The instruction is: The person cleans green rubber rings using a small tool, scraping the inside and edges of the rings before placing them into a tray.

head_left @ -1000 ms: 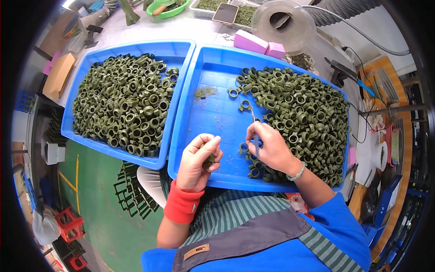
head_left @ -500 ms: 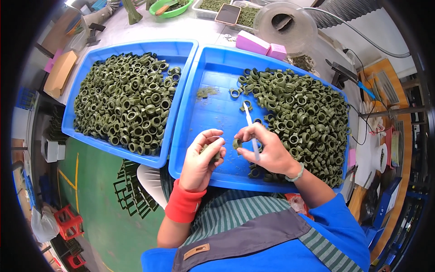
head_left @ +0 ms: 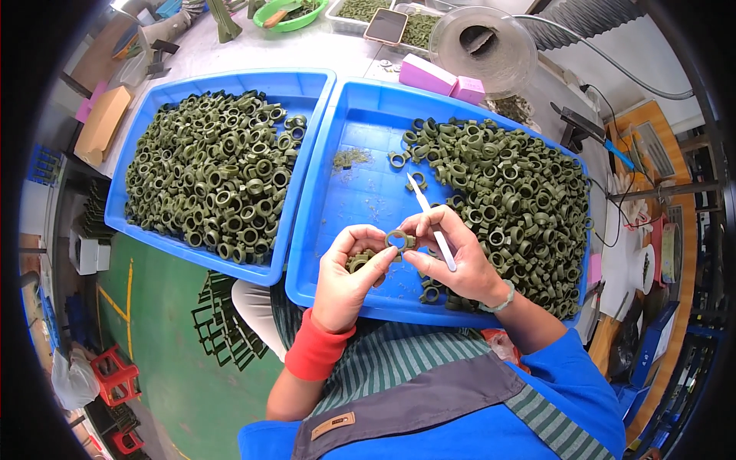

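Over the right blue tray my two hands meet at one olive-green ring with small lugs. My left hand, with a red wristband, is closed: thumb and fingertips pinch the ring's left side, and more green rings sit in its curled fingers. My right hand is closed too, its fingertips at the ring's right side. A slim white knife-like tool is held across its fingers, its pointed end up toward a loose ring on the tray floor.
Green rings are heaped in the right tray's right half; another heap fills the left tray. Green scraps lie on the tray floor. Behind stand pink boxes, a phone, a round clear lid and a green basin.
My hands have come together. The ring from my right fingertips is now between both hands, turned with its hole showing. The white tool has tilted and shifted slightly right.
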Motion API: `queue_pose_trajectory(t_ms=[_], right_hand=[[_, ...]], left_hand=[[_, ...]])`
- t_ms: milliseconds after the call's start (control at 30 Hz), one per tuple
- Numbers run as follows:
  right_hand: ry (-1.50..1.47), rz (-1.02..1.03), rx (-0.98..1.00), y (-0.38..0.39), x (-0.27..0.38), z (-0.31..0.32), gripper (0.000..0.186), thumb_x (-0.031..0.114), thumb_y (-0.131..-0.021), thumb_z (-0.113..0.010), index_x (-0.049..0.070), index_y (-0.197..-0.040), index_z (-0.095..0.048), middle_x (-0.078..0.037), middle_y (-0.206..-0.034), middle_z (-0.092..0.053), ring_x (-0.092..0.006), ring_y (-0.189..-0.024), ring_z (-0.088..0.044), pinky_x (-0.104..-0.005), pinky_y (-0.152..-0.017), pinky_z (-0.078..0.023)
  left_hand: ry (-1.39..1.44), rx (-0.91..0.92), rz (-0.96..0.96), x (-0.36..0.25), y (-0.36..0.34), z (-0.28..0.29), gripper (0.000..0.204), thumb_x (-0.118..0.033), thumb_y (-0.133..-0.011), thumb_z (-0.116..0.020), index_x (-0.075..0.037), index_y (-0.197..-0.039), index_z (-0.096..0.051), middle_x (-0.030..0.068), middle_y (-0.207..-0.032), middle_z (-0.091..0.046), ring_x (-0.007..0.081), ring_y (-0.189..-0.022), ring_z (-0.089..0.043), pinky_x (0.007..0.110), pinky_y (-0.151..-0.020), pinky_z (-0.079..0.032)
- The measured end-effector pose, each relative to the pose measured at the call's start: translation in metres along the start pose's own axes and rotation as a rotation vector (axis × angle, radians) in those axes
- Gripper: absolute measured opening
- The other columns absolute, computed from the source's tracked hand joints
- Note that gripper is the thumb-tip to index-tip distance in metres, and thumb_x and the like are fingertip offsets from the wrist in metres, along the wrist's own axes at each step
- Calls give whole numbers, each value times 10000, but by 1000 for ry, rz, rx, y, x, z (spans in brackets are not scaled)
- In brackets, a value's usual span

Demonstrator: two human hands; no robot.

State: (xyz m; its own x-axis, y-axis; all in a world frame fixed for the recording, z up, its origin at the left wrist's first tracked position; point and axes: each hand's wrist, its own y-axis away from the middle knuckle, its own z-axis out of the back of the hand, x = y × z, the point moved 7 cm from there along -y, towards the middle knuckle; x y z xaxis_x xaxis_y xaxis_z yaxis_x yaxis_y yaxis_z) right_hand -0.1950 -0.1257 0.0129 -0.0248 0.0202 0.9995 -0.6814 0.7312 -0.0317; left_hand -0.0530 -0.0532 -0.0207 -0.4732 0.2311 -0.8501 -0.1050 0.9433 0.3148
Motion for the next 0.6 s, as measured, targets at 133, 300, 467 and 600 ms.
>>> queue_pose_trajectory(t_ms=[133,300,467,600], right_hand=[[-3,-52,-54,3,-9,2,221,-17,-921,-676,64,-1012,-492,-93,-1132,-639,-126,-1026,-634,-271,-882,-522],[6,134,-53,3,4,5,169,-26,-922,-660,54,-991,-527,-117,-1124,-681,-148,-1007,-673,-292,-846,-545],[321,220,-86,-1,11,6,187,-82,-859,-641,50,-950,-544,-136,-1086,-711,-219,-979,-708,-338,-828,-563],[706,146,-87,-3,1,18,261,-8,-797,-726,48,-975,-542,-122,-983,-671,-290,-921,-662,-392,-825,-522]], left_hand=[[34,-6,10,1,-1,0,188,-111,-975,-655,-70,-1150,-601,8,-916,-648,62,-734,-578,179,-577,-411],[247,82,269,9,2,-11,158,-124,-1001,-618,-67,-1148,-611,20,-923,-641,62,-746,-568,168,-569,-399],[116,36,32,5,1,-5,152,-93,-979,-646,-61,-1124,-615,36,-949,-671,53,-742,-560,184,-576,-400],[-45,-55,-67,-4,2,-1,149,-74,-943,-692,-56,-1074,-623,-1,-882,-656,40,-723,-563,184,-595,-417]])
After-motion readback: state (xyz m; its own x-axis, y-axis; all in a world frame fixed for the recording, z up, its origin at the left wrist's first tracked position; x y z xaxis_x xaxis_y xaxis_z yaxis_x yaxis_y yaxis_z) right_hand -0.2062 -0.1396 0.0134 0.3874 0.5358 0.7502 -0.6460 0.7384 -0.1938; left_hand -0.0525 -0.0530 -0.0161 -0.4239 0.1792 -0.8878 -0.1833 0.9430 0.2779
